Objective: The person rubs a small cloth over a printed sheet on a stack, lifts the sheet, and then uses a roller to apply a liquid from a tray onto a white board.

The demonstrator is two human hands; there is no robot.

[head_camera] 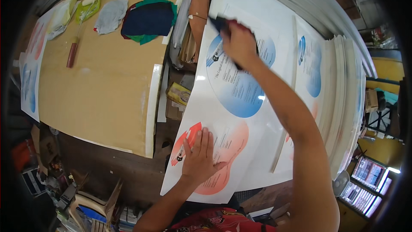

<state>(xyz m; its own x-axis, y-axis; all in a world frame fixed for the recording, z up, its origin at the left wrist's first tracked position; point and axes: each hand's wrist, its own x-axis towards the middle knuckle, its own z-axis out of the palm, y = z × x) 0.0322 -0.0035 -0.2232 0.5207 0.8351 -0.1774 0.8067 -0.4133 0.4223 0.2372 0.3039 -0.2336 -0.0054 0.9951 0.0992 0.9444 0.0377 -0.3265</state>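
Observation:
A printed sheet (231, 129) with a blue shape and a red shape lies on the white surface before me. My left hand (200, 157) rests flat on its red print, fingers spread, holding nothing. Farther up, my right hand (240, 43) presses a dark blue and red cloth (222, 25) onto the sheet over the upper part of the blue print. The cloth is partly blurred and partly hidden by the hand.
On the brown-covered table (96, 93) at left lie dark and green cloths (148, 19), a grey cloth (111, 16) and a small paint roller (72, 53). A yellow box (178, 94) sits between the tables. Stacked white boards (341, 103) stand at right, beside another printed sheet (310, 64).

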